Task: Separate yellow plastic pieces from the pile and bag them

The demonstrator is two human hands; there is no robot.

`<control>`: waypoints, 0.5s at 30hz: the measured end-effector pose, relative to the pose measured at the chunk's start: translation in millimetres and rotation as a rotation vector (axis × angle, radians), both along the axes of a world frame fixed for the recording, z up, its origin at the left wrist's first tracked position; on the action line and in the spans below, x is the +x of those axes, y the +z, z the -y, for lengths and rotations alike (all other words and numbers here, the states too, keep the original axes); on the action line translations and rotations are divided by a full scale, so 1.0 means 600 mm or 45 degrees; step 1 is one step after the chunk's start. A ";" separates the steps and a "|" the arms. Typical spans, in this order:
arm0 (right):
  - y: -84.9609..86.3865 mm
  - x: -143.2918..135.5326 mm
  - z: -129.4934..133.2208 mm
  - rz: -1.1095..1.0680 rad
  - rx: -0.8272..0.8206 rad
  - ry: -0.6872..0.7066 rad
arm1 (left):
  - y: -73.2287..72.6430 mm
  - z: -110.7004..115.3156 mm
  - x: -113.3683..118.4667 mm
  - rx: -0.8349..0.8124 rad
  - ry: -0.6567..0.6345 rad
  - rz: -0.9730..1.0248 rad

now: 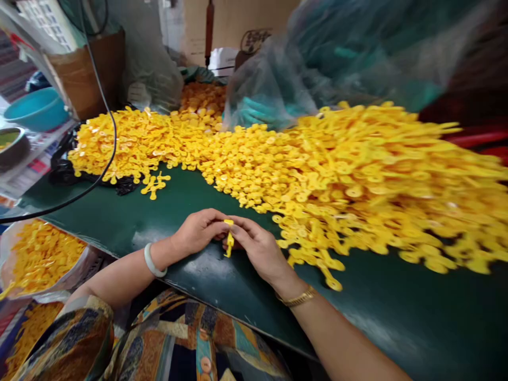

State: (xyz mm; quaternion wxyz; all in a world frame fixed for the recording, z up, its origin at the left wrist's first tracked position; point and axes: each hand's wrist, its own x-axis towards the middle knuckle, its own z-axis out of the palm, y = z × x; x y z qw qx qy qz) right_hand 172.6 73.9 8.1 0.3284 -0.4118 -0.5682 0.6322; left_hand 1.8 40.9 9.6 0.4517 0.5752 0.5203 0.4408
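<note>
Left hand and right hand meet, fingertips of both pinched on one small yellow piece, just on the near side of the big yellow heap! The heap sprawls over a green table; left of it sits a blue bowl, behind it a clear plastic bag.

A black cable hangs in front of the brown carton; a turquoise basin sits to its left, a translucent plastic bag just to its right.
</note>
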 end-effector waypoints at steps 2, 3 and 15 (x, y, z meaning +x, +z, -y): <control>-0.006 0.001 -0.001 -0.027 -0.087 0.112 | 0.004 0.001 -0.019 -0.034 -0.094 -0.074; -0.010 0.000 -0.001 -0.007 -0.092 0.156 | 0.005 0.003 -0.033 -0.039 -0.112 -0.135; -0.031 -0.037 0.027 0.802 1.140 0.400 | 0.005 -0.001 -0.222 0.178 0.501 -1.480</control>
